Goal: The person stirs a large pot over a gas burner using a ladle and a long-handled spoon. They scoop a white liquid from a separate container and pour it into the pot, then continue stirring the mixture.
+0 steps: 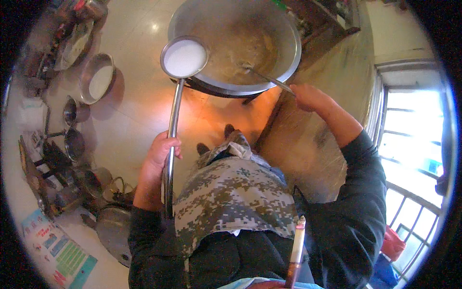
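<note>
My left hand (163, 150) is closed around the long metal handle of a ladle (184, 57), whose round bowl holds a white substance. The bowl is raised at the near left rim of a large metal cauldron (294, 68). Brownish liquid (245, 39) fills the lower part of the cauldron, with haze over it. In my right hand (308, 98) is the handle of a metal utensil (269, 77); its working end dips into the liquid and its shape is partly hidden. A lit cigarette (297, 242) in a brown holder shows at the bottom, close to the camera.
Orange light glows on the floor under the cauldron. At left stand a metal basin (85, 81) with white contents, small pots (74, 144) and a large lidded pot (113, 231). A wall (317, 133) and a bright barred window (413, 126) are on the right.
</note>
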`<state>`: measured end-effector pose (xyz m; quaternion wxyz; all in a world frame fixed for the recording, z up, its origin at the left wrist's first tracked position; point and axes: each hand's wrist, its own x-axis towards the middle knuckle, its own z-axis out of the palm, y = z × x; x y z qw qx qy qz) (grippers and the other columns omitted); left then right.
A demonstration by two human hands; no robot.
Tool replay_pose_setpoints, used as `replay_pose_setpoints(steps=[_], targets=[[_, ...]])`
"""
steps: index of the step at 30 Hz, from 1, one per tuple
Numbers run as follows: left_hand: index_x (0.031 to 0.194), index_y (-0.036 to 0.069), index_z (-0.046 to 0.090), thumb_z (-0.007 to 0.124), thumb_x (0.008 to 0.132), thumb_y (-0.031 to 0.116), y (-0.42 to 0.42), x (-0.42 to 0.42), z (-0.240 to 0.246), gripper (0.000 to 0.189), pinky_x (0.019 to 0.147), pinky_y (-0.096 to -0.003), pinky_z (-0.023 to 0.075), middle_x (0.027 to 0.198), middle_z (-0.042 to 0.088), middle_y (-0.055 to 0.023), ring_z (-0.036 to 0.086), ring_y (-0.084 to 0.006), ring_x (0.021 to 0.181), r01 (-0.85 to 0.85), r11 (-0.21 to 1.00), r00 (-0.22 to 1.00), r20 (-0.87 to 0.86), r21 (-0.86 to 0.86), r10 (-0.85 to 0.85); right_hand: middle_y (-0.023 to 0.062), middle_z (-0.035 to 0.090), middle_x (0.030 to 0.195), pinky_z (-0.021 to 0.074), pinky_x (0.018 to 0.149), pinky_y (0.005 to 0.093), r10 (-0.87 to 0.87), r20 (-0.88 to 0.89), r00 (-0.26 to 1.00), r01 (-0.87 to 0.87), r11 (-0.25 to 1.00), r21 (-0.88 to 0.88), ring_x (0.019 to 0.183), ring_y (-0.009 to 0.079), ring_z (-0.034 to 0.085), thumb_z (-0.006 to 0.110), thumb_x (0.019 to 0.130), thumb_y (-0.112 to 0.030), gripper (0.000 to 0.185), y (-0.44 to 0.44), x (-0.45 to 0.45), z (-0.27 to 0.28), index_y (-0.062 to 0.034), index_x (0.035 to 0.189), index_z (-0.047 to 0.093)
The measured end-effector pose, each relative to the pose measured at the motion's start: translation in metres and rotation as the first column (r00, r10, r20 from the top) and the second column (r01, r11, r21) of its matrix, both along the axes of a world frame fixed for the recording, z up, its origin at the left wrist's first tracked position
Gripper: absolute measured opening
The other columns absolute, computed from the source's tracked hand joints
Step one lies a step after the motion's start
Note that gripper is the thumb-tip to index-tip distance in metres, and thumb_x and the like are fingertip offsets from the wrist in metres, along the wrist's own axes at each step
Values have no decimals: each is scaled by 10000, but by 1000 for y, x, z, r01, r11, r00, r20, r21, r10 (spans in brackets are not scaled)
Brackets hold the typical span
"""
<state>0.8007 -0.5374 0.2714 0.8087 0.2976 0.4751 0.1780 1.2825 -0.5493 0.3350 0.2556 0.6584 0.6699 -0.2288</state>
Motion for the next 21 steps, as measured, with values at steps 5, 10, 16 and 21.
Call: replay_pose_setpoints(steps=[5,10,16,21], targets=[[834,43,500,563,778,46,1,2,5,85,506,-345,517,631,519,-52,541,-165,530,-5,1000,1000,-16,-5,5,242,630,1054,487,828,517,44,-46,998,-42,998,50,978,419,606,476,857,-81,401,-4,1,-4,-47,1257,495],[853,40,504,563,769,53,2,1,2,103,520,-354,517,630,514,-54,541,-169,534,20,1000,1000,-17,2,-20,243,631,1052,492,818,515,31,-29,999,-30,999,32,973,425,610,472,855,-56,351,0,2,-9,-36,1203,517],[846,40,502,571,765,73,1,-2,-2,111,522,-355,513,633,514,-52,536,-172,530,32,999,999,-3,-2,-32,242,637,1019,503,785,509,-107,-21,994,105,992,-74,958,426,614,486,841,-32,320,7,-8,-6,-28,1159,525],[840,43,505,570,772,61,2,2,1,97,515,-351,508,627,512,-48,533,-165,521,13,1000,1000,-21,5,-13,237,639,1011,505,778,507,-81,18,997,82,996,-27,947,419,620,507,833,-21,312,8,-8,-14,-11,1144,515]])
